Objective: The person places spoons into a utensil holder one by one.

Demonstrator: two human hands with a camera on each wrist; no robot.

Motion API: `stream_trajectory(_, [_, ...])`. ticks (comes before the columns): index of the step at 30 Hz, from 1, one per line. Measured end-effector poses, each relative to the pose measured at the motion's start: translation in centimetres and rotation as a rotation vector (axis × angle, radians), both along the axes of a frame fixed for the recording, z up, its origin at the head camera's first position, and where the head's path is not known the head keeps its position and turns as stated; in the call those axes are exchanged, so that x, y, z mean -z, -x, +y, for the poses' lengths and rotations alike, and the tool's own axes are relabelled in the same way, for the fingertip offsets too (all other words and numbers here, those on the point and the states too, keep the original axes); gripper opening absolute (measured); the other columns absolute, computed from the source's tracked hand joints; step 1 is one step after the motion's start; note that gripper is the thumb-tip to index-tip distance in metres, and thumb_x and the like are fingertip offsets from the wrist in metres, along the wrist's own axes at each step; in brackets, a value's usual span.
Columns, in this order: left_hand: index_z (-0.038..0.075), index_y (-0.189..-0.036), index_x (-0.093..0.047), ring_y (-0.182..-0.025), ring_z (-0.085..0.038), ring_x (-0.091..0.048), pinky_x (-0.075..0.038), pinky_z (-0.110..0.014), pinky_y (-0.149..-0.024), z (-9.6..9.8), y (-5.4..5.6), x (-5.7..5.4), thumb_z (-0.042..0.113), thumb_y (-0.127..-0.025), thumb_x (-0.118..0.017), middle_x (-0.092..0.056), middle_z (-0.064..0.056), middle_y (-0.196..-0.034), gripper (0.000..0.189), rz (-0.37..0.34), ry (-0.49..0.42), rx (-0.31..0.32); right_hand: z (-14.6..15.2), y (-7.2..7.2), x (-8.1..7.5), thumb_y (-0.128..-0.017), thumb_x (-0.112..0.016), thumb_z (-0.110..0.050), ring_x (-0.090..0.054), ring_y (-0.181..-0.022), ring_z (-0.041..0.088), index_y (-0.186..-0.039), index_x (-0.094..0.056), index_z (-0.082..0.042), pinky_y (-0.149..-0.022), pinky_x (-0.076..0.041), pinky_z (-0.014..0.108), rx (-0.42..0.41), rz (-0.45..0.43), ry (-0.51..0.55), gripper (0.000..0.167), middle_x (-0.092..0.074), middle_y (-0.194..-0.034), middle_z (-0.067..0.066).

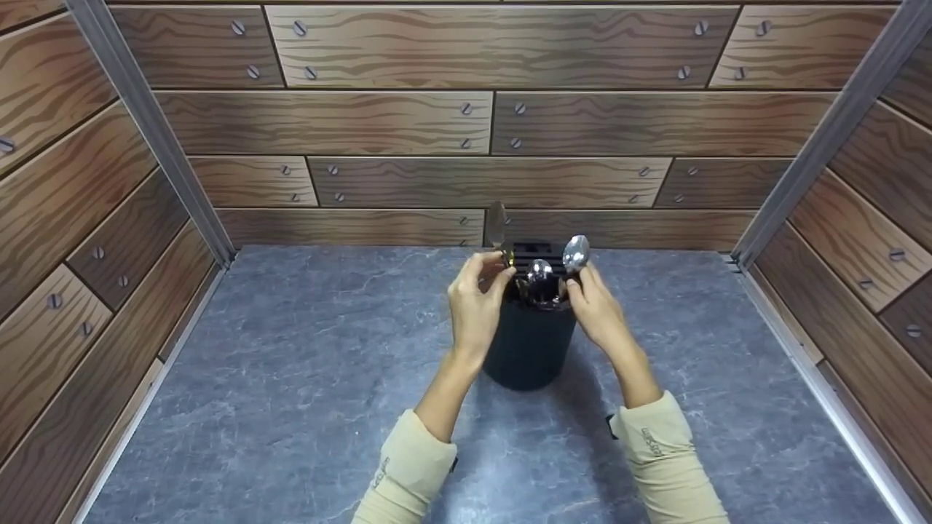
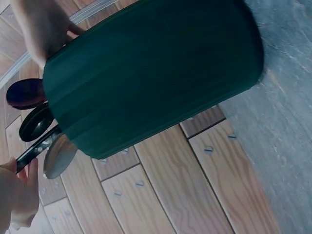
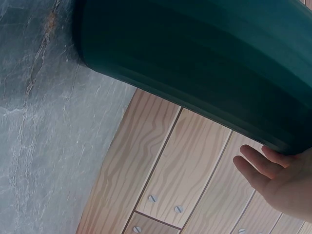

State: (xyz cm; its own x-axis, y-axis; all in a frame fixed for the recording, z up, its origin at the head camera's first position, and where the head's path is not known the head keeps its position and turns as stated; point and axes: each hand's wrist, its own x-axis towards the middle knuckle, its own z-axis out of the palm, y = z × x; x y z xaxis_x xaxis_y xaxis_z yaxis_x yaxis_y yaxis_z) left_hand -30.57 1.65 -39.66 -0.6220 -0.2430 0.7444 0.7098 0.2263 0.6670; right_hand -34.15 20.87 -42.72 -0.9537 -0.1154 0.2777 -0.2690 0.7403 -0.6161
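Note:
A tall dark green utensil holder (image 1: 529,349) with a slotted black top stands on the table. Left fingertips and thumb of my left hand (image 1: 477,295) pinch a narrow, dark, shiny utensil (image 2: 36,150) at the left of the top; its kind cannot be told. Just behind that hand rises a thin metal utensil head (image 1: 496,222). My right hand (image 1: 595,306) holds the holder's right side by the rim, thumb in front and fingers behind. Beside its fingertips a silver spoon (image 1: 577,252) sticks up. Another rounded shiny utensil head (image 1: 539,271) sits mid-top. The lower ends are hidden inside.
The grey marbled tabletop (image 1: 306,378) spreads around the holder. Wood-print panels (image 1: 386,124) wall the back and both sides, with metal posts (image 1: 156,138) at the corners. The holder stands forward of the back wall.

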Motion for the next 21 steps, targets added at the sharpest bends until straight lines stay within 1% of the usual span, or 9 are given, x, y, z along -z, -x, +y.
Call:
stream_trajectory(3, [-0.004,-0.091,-0.067,-0.079,-0.016,-0.064,-0.05,-0.018,-0.071,0.0,0.0,0.7,0.005,-0.079,-0.069,-0.067,-0.01,-0.087,0.015,0.006,0.121,-0.082,0.0,0.0,0.1,-0.097,-0.035,-0.021,-0.025,-0.13,0.038,-0.137,-0.034,0.004,-0.103,-0.023,0.052,0.001,-0.002,0.001,0.047,-0.023,-0.146,0.021])
stream_trajectory(5, [-0.004,-0.091,-0.069,-0.08,-0.017,-0.065,-0.049,-0.017,-0.072,-0.1,-0.1,1.1,0.005,-0.08,-0.068,-0.067,-0.01,-0.088,0.015,0.013,0.161,-0.123,-0.1,0.0,0.1,-0.097,-0.035,-0.021,-0.025,-0.13,0.037,-0.137,-0.034,0.004,-0.103,-0.023,0.052,0.001,0.0,0.005,0.047,-0.023,-0.146,0.021])
stream_trajectory(6, [-0.004,-0.092,-0.07,-0.081,-0.017,-0.065,-0.049,-0.016,-0.072,-0.1,-0.1,1.3,0.005,-0.08,-0.068,-0.067,-0.01,-0.089,0.015,0.014,0.166,-0.136,-0.1,0.0,0.1,-0.097,-0.035,-0.021,-0.025,-0.13,0.037,-0.137,-0.034,0.004,-0.103,-0.023,0.052,0.0,0.003,0.006,0.047,-0.024,-0.146,0.021])
stream_trajectory(8, [-0.005,-0.095,-0.069,-0.081,-0.017,-0.065,-0.049,-0.016,-0.072,-0.2,-0.3,1.8,0.003,-0.079,-0.069,-0.067,-0.011,-0.09,0.018,0.008,0.148,-0.131,-0.1,0.0,0.1,-0.097,-0.034,-0.022,-0.026,-0.13,0.037,-0.136,-0.035,0.003,-0.102,-0.024,0.053,-0.002,0.001,0.012,0.046,-0.024,-0.146,0.02])
stream_trajectory(12, [-0.009,-0.101,-0.066,-0.081,-0.019,-0.065,-0.05,-0.017,-0.072,-0.5,-0.8,3.1,-0.002,-0.076,-0.07,-0.065,-0.014,-0.093,0.026,-0.017,0.078,-0.079,-0.1,0.0,0.2,-0.097,-0.033,-0.023,-0.027,-0.129,0.038,-0.135,-0.035,0.003,-0.101,-0.025,0.054,-0.006,-0.005,0.019,0.046,-0.024,-0.146,0.02])
stream_trajectory(14, [-0.01,-0.102,-0.065,-0.082,-0.02,-0.065,-0.05,-0.019,-0.072,-0.8,-1.1,3.6,-0.003,-0.076,-0.07,-0.064,-0.015,-0.095,0.028,-0.025,0.063,-0.06,0.0,0.0,0.2,-0.097,-0.033,-0.023,-0.027,-0.129,0.038,-0.135,-0.034,0.003,-0.101,-0.024,0.054,-0.009,-0.003,0.024,0.046,-0.024,-0.145,0.021])
stream_trajectory(17, [-0.01,-0.102,-0.065,-0.082,-0.022,-0.065,-0.051,-0.022,-0.072,-1.4,-1.2,4.3,-0.003,-0.077,-0.07,-0.064,-0.016,-0.095,0.027,-0.031,0.066,-0.059,0.1,0.1,0.5,-0.098,-0.034,-0.022,-0.026,-0.129,0.038,-0.138,-0.031,0.004,-0.103,-0.022,0.052,-0.024,0.01,0.057,0.048,-0.024,-0.145,0.023])
stream_trajectory(20, [-0.009,-0.101,-0.066,-0.081,-0.022,-0.065,-0.052,-0.026,-0.072,-2.3,-1.1,4.8,-0.002,-0.078,-0.069,-0.064,-0.015,-0.094,0.024,-0.038,0.089,-0.069,0.6,0.1,1.0,-0.099,-0.034,-0.024,-0.023,-0.131,0.037,-0.142,-0.024,0.003,-0.105,-0.019,0.049,-0.061,0.018,0.133,0.051,-0.023,-0.145,0.022])
stream_trajectory(21, [-0.009,-0.1,-0.066,-0.08,-0.022,-0.065,-0.052,-0.026,-0.071,-2.7,-1.0,5.0,-0.002,-0.078,-0.069,-0.065,-0.015,-0.093,0.023,-0.045,0.104,-0.081,0.8,0.0,1.3,-0.1,-0.034,-0.024,-0.022,-0.132,0.036,-0.143,-0.022,0.002,-0.106,-0.018,0.048,-0.077,0.02,0.161,0.052,-0.022,-0.146,0.022])
